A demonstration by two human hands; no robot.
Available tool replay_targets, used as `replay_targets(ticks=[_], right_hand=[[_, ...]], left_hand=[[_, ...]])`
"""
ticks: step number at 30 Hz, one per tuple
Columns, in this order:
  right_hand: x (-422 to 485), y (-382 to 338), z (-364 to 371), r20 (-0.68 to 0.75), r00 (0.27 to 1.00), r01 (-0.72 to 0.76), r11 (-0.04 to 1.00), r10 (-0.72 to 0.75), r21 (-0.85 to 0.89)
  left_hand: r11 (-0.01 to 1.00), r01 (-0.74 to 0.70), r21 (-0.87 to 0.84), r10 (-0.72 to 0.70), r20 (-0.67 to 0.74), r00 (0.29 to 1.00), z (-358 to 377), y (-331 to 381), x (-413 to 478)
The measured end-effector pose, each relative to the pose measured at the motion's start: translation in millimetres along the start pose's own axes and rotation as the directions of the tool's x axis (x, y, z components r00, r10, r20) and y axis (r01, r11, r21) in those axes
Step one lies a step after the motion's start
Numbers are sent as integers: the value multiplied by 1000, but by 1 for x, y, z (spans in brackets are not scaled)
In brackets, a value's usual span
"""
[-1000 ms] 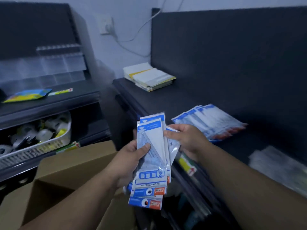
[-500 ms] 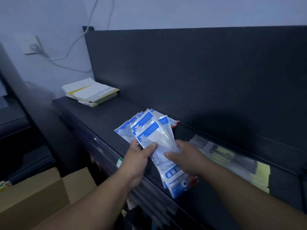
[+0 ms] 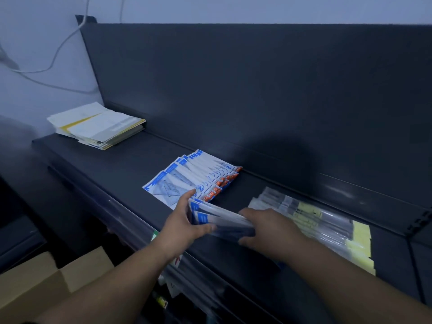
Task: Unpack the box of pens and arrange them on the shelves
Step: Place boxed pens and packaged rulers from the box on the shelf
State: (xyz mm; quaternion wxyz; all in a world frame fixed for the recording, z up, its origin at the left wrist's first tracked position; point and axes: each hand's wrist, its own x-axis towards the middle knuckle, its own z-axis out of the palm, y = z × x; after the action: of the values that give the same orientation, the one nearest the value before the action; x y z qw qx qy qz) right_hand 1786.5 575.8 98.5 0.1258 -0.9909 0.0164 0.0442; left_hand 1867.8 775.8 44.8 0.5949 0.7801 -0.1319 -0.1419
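Since the earlier frame the bundle of packets [image 3: 222, 220] has dropped from an upright fan to lie nearly flat, lengthwise between the hands, just above the front of the shelf [image 3: 117, 164]. At far left the open cardboard box [image 3: 35, 288] sits below the shelf, well apart from the work. A stack of papers [image 3: 98, 126] lies at the shelf's left end. Near the middle, a fanned row of blue-and-white packets [image 3: 194, 176] rests on the shelf, each overlapping the next. The left hand [image 3: 184, 228] grips the bundle's left end, fingers behind and thumb in front, fingertips touching the nearest packet of the row. The right hand [image 3: 268, 228] curls over the bundle's right end. Beyond it lie clear packs with yellow labels [image 3: 327, 225]. The packets look thin, light and floppy, and their glossy sleeves probably slide on one another. Pinching across both short ends likely keeps them squared, and a loose hold could let them spill.
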Motion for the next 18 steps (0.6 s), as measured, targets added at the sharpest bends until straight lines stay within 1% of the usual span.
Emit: replay_targets(ticks=[2, 3, 6, 10, 14, 18], right_hand=[[2, 3, 3, -8, 1000, -2, 1000, 2, 15], [4, 3, 3, -10, 1000, 1, 999, -1, 35], [7, 5, -2, -23, 1000, -13, 990, 16, 139], [5, 9, -1, -45, 996, -63, 967, 76, 249], [16, -5, 5, -56, 996, -57, 955, 76, 290], [35, -29, -4, -28, 997, -48, 904, 66, 425]], left_hand=[[997, -15, 77, 12, 39, 999, 1, 2, 3], [995, -27, 94, 25, 30, 999, 1, 3, 6], [995, -52, 85, 57, -50, 997, -5, 7, 14], [997, -41, 65, 45, -64, 997, -18, 2, 15], [999, -29, -32, 27, -45, 999, -37, 4, 18], [972, -17, -235, 7, -41, 999, -68, 18, 30]])
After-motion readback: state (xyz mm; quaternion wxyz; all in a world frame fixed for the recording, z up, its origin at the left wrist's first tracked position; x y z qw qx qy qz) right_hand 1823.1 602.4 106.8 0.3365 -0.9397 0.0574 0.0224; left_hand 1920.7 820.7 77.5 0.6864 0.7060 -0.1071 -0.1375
